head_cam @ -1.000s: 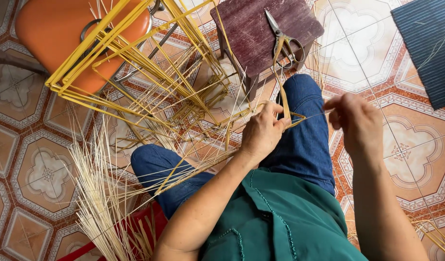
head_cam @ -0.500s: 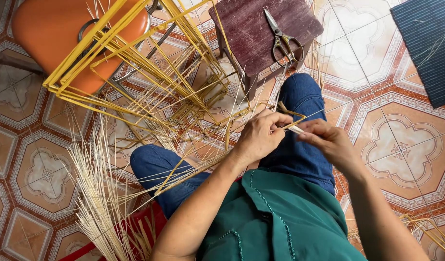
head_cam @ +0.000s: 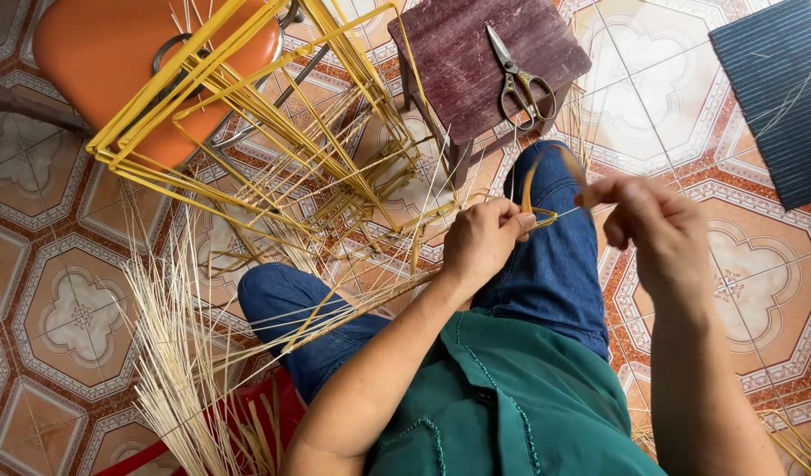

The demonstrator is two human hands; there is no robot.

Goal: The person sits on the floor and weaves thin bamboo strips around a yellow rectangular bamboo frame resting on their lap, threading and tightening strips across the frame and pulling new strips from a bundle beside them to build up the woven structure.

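- The left hand [head_cam: 485, 240] is closed, thumb and fingers pinching a joint of thin yellow strips above the lap, apparently to keep the crossing from slipping.
- The right hand [head_cam: 656, 225] is closed too, pinching the free end of a thin brownish strip [head_cam: 533, 189], which arcs up in a loop from the left hand's pinch, seemingly held taut.
- Both hands sit over the blue trousers [head_cam: 555, 264], just in front of the stool, so the work is close to the body.
- The yellow frame [head_cam: 247, 115] of long strips spreads from the left hand toward the far left of the floor [head_cam: 62, 317], leaning over an orange seat [head_cam: 97, 62].
- Scissors [head_cam: 515, 79] lie on the dark wooden stool [head_cam: 476, 53], within reach.
- Loose pale straws [head_cam: 172, 353] fan out on the floor at the near left.
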